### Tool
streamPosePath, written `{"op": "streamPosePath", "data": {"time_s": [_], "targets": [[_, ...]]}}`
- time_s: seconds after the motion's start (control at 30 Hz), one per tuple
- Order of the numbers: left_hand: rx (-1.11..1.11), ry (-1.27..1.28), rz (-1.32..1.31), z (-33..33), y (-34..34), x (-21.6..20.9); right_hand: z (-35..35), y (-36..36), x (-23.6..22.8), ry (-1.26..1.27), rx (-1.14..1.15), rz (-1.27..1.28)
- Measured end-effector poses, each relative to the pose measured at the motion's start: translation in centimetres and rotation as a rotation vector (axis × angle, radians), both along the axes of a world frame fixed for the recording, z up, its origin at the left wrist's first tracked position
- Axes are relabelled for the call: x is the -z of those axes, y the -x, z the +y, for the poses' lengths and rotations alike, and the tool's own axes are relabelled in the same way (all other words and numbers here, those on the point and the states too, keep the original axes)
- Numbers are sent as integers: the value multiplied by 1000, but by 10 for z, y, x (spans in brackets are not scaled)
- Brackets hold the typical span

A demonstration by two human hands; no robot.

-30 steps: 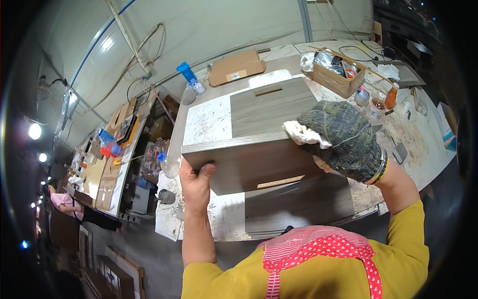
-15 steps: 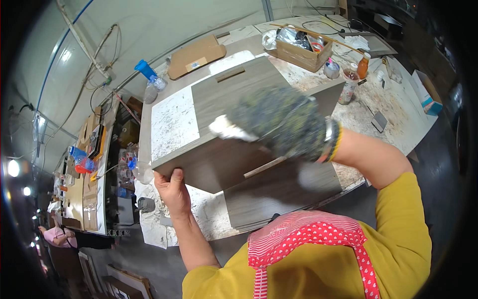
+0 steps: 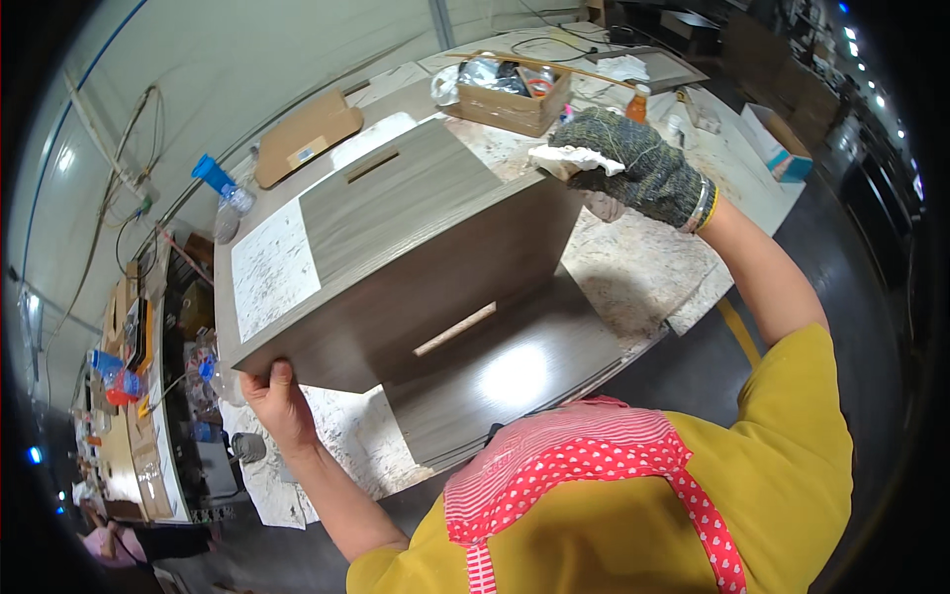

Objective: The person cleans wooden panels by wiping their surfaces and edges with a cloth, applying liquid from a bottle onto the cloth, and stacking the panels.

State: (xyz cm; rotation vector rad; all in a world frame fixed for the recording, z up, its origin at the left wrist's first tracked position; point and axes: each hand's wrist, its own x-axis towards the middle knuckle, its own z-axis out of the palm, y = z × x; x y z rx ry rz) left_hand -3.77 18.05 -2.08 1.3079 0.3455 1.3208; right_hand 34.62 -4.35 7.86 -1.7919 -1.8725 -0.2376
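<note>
A grey wood-grain panel [image 3: 396, 307] with a long slot stands tilted on its edge across the bench. Bare, my left hand [image 3: 280, 404] grips its lower left corner, thumb on the near face. My right hand [image 3: 638, 170], in a dark knitted glove, is closed on a crumpled white cloth [image 3: 584, 158] at the panel's upper right corner. Behind the raised panel lies another grey panel [image 3: 396, 203] with a slot. More flat panels are stacked in front, the top panel [image 3: 515, 371] shining under the light.
The bench [image 3: 663, 262] is stained white. At its back are a cardboard box [image 3: 510, 107] of odds and ends, a flat brown carton [image 3: 309, 139] and an orange bottle [image 3: 637, 103]. A blue-topped bottle [image 3: 211, 173] stands at left. A cluttered side table [image 3: 148, 436] is further left.
My right hand has moved with the cloth from the middle of the raised panel's top edge to its right corner. My left hand keeps its grip. The view has shifted right.
</note>
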Motion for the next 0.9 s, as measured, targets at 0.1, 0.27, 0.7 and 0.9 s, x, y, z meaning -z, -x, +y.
{"op": "streamPosePath", "data": {"time_s": [0.1,0.27,0.7,0.9], "targets": [[16,-28,-8,1,4,4,-10,-17,8,-7,-45,159],[-9,48,32,11,5,10,-40,-67,11,-172,34,631],[99,43,-16,8,3,22,104,183,-15,114,-488,-402],[92,101,-1,16,-12,11,133,207,-10,72,-359,-528]]}}
